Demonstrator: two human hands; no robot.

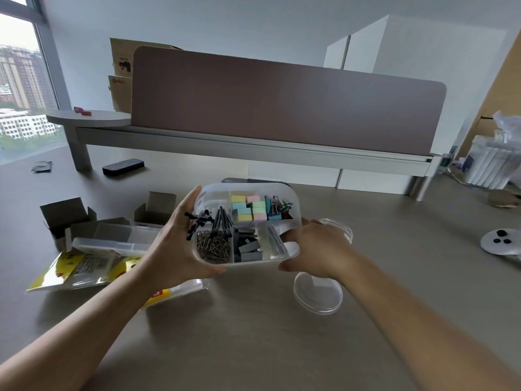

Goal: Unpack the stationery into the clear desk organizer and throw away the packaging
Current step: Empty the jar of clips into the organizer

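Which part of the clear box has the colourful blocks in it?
The back middle part of the organizer, holding the pastel blocks. The others hold paper clips, black pins and binder clips.

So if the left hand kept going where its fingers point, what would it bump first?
Nothing new: the left hand already grips the organizer. Beyond that, probably the brown divider, though depth is unclear.

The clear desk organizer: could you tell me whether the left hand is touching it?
Touching. The head view shows the left hand gripping the left end of the clear desk organizer, thumb under its near rim and fingers against its side.
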